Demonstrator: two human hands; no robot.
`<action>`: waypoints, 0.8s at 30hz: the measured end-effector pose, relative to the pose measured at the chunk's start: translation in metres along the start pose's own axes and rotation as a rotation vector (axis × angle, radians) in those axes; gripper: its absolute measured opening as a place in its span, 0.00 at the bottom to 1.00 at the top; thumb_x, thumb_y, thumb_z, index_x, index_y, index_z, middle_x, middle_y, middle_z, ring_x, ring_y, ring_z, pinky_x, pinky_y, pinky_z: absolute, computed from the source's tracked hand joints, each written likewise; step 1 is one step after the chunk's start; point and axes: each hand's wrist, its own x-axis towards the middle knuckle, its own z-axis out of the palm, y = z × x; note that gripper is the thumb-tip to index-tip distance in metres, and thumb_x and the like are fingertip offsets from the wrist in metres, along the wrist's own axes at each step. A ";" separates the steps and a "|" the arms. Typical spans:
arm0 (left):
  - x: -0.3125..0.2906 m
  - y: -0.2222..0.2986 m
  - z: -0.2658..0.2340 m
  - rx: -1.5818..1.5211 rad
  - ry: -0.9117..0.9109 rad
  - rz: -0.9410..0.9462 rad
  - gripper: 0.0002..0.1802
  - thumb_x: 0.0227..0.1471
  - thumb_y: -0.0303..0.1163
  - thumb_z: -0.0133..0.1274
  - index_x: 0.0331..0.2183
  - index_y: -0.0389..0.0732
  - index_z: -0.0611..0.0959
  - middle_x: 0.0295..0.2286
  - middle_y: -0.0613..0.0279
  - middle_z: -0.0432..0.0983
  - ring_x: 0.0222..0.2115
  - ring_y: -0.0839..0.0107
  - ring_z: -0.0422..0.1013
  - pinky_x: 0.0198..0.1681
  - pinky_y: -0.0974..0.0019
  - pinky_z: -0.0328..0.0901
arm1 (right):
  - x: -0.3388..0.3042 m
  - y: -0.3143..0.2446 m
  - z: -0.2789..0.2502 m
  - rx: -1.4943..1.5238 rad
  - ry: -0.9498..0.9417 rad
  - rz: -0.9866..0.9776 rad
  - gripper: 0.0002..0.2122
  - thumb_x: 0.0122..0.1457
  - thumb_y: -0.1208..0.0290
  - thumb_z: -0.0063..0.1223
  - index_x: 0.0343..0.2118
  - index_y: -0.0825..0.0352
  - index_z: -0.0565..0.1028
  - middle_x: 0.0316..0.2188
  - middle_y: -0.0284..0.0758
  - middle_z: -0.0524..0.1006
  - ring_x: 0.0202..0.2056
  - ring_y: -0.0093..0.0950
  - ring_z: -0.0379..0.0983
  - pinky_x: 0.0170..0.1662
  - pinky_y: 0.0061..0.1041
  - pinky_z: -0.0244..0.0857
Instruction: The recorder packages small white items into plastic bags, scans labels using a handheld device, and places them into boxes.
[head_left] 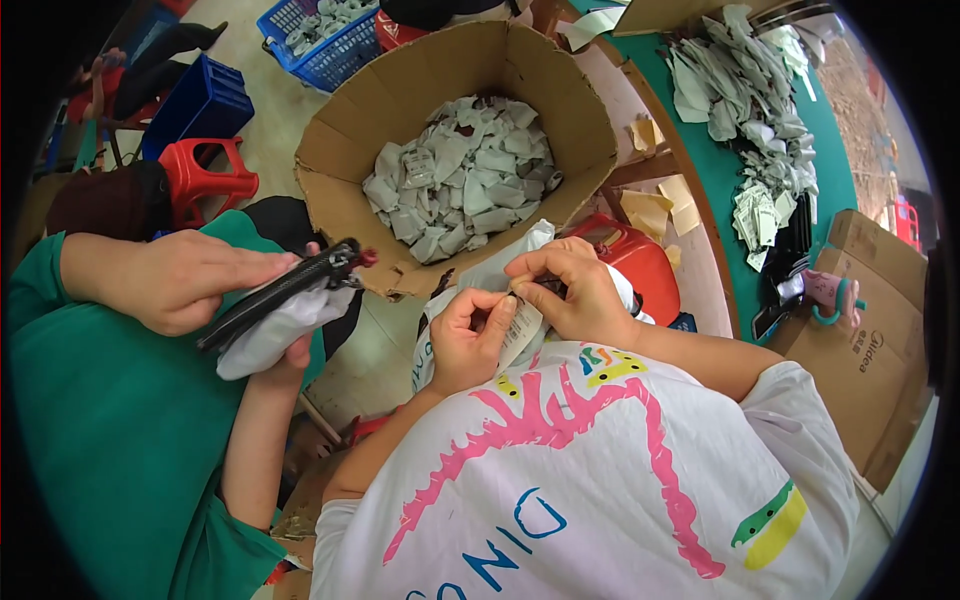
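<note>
Both hands are close below the camera: left hand point(470, 340) and right hand point(565, 290) pinch one small white paper tag point(522, 335) between them, above the lap. Its long axis runs from lower left to upper right, toward the cardboard box point(400, 90).

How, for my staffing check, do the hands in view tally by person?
Wearer's hands: 2, left hand and right hand, both gripping a white tag
Co-worker's hands: 2, holding a black zipped piece and white cloth
Total: 4
</note>
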 end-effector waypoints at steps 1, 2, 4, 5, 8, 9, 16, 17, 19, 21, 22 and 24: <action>-0.001 -0.002 -0.001 0.000 0.003 0.000 0.05 0.49 0.27 0.53 0.26 0.36 0.76 0.21 0.70 0.72 0.21 0.87 0.64 0.24 0.81 0.60 | 0.000 0.001 -0.001 0.048 -0.039 0.027 0.08 0.45 0.78 0.56 0.31 0.64 0.76 0.23 0.28 0.74 0.32 0.25 0.65 0.39 0.23 0.58; -0.001 -0.005 -0.002 -0.006 -0.001 0.006 0.05 0.49 0.27 0.53 0.26 0.36 0.76 0.21 0.70 0.72 0.21 0.87 0.64 0.24 0.81 0.60 | 0.002 0.000 -0.003 0.049 -0.040 0.027 0.08 0.45 0.78 0.56 0.31 0.64 0.76 0.23 0.28 0.74 0.32 0.25 0.65 0.39 0.23 0.58; 0.000 -0.006 -0.003 -0.011 -0.005 0.012 0.05 0.49 0.27 0.52 0.26 0.36 0.76 0.21 0.70 0.72 0.21 0.87 0.63 0.24 0.81 0.60 | 0.006 -0.002 -0.007 0.098 -0.140 0.078 0.08 0.46 0.77 0.56 0.31 0.66 0.76 0.24 0.30 0.75 0.32 0.24 0.65 0.38 0.22 0.59; 0.001 -0.005 -0.003 0.008 -0.014 0.014 0.05 0.49 0.27 0.52 0.26 0.36 0.76 0.21 0.70 0.72 0.21 0.87 0.63 0.24 0.81 0.60 | 0.010 -0.002 -0.010 0.098 -0.139 0.079 0.08 0.46 0.77 0.56 0.31 0.66 0.76 0.24 0.30 0.75 0.32 0.24 0.65 0.38 0.22 0.59; 0.004 -0.006 -0.003 0.026 -0.035 -0.002 0.06 0.49 0.28 0.53 0.26 0.36 0.75 0.20 0.70 0.72 0.21 0.87 0.63 0.24 0.81 0.60 | 0.019 0.002 -0.018 0.100 -0.294 0.081 0.08 0.47 0.77 0.55 0.33 0.67 0.76 0.26 0.32 0.76 0.32 0.24 0.66 0.40 0.23 0.59; 0.003 -0.009 -0.005 0.014 -0.033 -0.008 0.06 0.49 0.28 0.53 0.26 0.36 0.75 0.20 0.70 0.72 0.21 0.86 0.63 0.24 0.80 0.60 | 0.022 0.003 -0.020 0.148 -0.354 0.087 0.09 0.48 0.77 0.55 0.34 0.67 0.76 0.28 0.33 0.76 0.33 0.24 0.66 0.40 0.23 0.59; 0.006 -0.003 -0.007 -0.019 0.011 -0.033 0.06 0.49 0.29 0.52 0.27 0.36 0.76 0.21 0.70 0.72 0.21 0.86 0.64 0.25 0.80 0.60 | 0.037 0.007 -0.025 0.309 -0.449 0.230 0.07 0.48 0.76 0.55 0.32 0.69 0.76 0.34 0.34 0.75 0.38 0.24 0.69 0.42 0.22 0.63; 0.005 -0.001 -0.011 -0.027 0.013 -0.033 0.06 0.49 0.29 0.52 0.27 0.36 0.76 0.21 0.70 0.71 0.21 0.86 0.64 0.25 0.81 0.60 | 0.040 0.005 -0.023 0.316 -0.455 0.215 0.07 0.48 0.76 0.55 0.32 0.69 0.76 0.34 0.34 0.75 0.38 0.24 0.69 0.42 0.22 0.63; 0.000 0.003 -0.013 -0.068 0.013 -0.044 0.05 0.49 0.28 0.52 0.27 0.37 0.76 0.21 0.71 0.71 0.21 0.86 0.63 0.25 0.81 0.60 | 0.042 0.001 -0.021 0.244 -0.456 0.016 0.06 0.48 0.76 0.55 0.30 0.69 0.77 0.36 0.35 0.74 0.38 0.24 0.69 0.41 0.22 0.63; -0.003 0.001 -0.010 -0.051 0.024 -0.013 0.03 0.49 0.26 0.52 0.27 0.37 0.76 0.21 0.72 0.70 0.22 0.87 0.62 0.25 0.81 0.59 | 0.038 -0.001 -0.019 0.210 -0.462 0.050 0.05 0.47 0.76 0.56 0.29 0.70 0.77 0.37 0.35 0.73 0.38 0.24 0.69 0.41 0.22 0.63; -0.006 0.001 -0.004 -0.046 0.022 -0.017 0.03 0.49 0.26 0.52 0.27 0.37 0.76 0.21 0.72 0.70 0.21 0.87 0.62 0.25 0.81 0.59 | 0.033 0.002 -0.020 0.231 -0.446 0.073 0.06 0.47 0.77 0.57 0.28 0.70 0.77 0.36 0.35 0.73 0.37 0.24 0.69 0.41 0.22 0.62; -0.004 0.006 -0.005 -0.056 -0.006 -0.038 0.04 0.49 0.27 0.53 0.27 0.37 0.76 0.20 0.72 0.70 0.21 0.87 0.62 0.24 0.80 0.60 | 0.033 -0.009 -0.021 0.271 -0.447 0.236 0.05 0.46 0.77 0.57 0.28 0.71 0.77 0.36 0.35 0.73 0.38 0.23 0.69 0.41 0.21 0.62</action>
